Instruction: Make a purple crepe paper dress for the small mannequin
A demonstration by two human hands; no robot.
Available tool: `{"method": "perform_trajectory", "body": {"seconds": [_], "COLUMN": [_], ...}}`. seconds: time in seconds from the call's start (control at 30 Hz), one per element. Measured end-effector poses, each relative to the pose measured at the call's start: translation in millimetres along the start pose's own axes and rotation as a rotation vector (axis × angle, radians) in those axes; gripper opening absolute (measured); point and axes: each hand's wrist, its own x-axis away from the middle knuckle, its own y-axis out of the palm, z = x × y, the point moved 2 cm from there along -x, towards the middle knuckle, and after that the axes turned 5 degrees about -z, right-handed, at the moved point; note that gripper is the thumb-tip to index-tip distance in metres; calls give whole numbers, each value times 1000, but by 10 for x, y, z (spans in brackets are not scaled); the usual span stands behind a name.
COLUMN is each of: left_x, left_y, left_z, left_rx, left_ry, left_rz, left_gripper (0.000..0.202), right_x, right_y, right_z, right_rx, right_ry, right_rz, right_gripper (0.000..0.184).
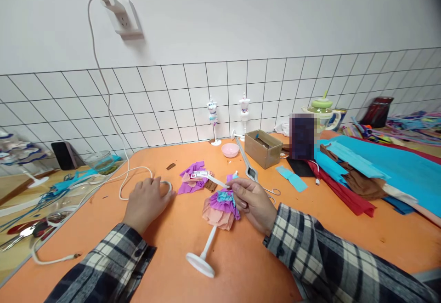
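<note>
Mannequin (pixel 220 207) lies on the counter (pixel 344 234), its upper part clamped between the right hand (pixel 254 202) fingers (pixel 237 187); left hand (pixel 145 202) fingers touch a white ring (pixel 167 185), grip unclear.

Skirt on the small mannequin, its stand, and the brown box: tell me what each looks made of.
Skirt: seemingly crepe paper, matte and crinkled, in ruffled purple, blue and peach layers. Stand: probably moulded plastic, smooth glossy white, with a thin pole and round base. Brown box: likely cardboard, dull tan with an open top. The right hand grips the mannequin.
</note>
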Motion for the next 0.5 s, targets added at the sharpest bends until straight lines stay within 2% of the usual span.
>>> {"method": "perform_trajectory", "body": {"seconds": [0.03,0.07,0.1,0.17,0.23,0.27,0.37,0.5], "left_x": [20,42,65,121,177,202,272,338], "left_y": [-59,-108,-145,-180,-215,-224,-193,-111], "left_z": [106,245,407,777,1084,1191,1316,1228], "left_rx": [98,287,529,1008,1326,1447,1655,1758], "left_ry": [25,70,97,125,95,75,-2,-135], "left_rz": [73,71,2,-288,-405,-423,-521,-510], "left_gripper": [48,44,40,41,41,39,33,22], "right_x": [1,4,8,20,31,36,45,70], "right_y": [1,2,2,3,-3,-7,-14,6], "right_z": [-7,-15,-23,-38,-44,-40,-6,46], "right_rx": [-10,-23,-34,-39,-15,4,48,40], "right_ry": [2,0,-6,-21,-34,-33,-17,12], "right_rz": [-4,-9,-20,-59,-94,-105,-129,-145], "right_gripper": [31,30,29,32,36,37,35,32]}}
